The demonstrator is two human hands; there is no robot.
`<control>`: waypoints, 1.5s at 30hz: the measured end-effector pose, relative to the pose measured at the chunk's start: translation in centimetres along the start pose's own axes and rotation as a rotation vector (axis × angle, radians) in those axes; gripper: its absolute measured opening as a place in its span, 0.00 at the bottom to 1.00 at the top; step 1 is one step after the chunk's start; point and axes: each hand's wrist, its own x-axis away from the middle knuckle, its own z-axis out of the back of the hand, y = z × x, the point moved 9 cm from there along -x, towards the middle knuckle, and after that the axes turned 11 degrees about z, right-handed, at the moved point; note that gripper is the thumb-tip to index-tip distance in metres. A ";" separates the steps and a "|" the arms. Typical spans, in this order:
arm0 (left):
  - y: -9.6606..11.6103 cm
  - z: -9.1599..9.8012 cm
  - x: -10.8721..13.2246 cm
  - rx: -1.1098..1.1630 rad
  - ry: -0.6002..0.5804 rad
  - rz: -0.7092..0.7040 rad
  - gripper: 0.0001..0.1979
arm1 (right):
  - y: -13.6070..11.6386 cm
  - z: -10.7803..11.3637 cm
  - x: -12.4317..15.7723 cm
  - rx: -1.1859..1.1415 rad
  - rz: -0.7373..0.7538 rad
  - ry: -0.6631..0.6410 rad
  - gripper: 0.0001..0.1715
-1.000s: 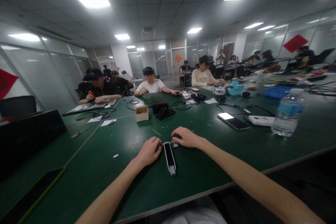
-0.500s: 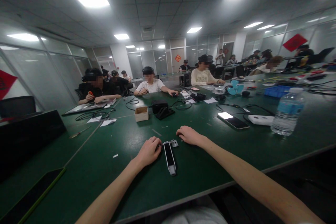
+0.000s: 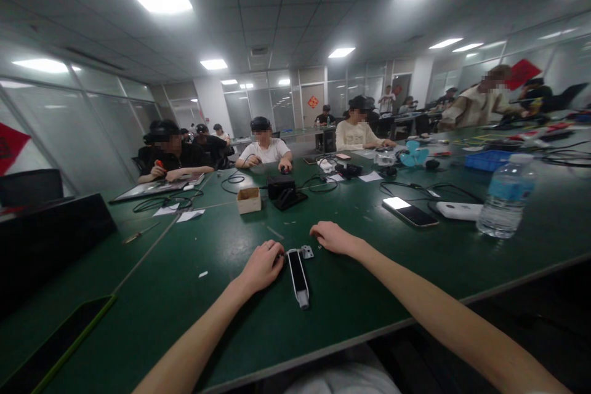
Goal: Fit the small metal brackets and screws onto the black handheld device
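Note:
On the green table (image 3: 351,301) in front of me lies a slim, long device (image 3: 298,280) with a black face and a pale frame, its narrow end towards me. Beside its far end is a small metal bracket (image 3: 307,252) with holes. My left hand (image 3: 264,266) rests left of the device, fingers curled and close together at its far end; what the fingertips hold, if anything, is hidden. My right hand (image 3: 333,237) rests beyond the bracket, apart from it, fingers loosely bent down towards the table. A tiny ring-like piece (image 3: 319,247) lies just under it.
A cardboard box (image 3: 249,201) and a black stand (image 3: 289,197) are ahead. To the right are a phone (image 3: 410,212), a white device (image 3: 458,211), a water bottle (image 3: 506,197) and a blue tray (image 3: 489,160). A dark screen (image 3: 50,246) stands left. Several people sit across the table.
My hands, the device and the bracket have not moved. Across the table, a person in white has drawn one hand in towards the black box. At the far right, another person has risen.

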 end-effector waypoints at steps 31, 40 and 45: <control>-0.7 -0.7 -0.1 -0.009 0.025 -0.031 0.07 | -0.7 -1.4 -0.4 -0.087 0.042 -0.034 0.19; -0.5 -0.5 0.0 -0.011 0.030 -0.042 0.07 | -0.6 0.1 -0.1 0.057 0.089 -0.025 0.11; -0.5 -0.5 0.0 -0.010 0.020 -0.040 0.07 | -0.2 0.5 0.1 0.073 0.030 -0.065 0.10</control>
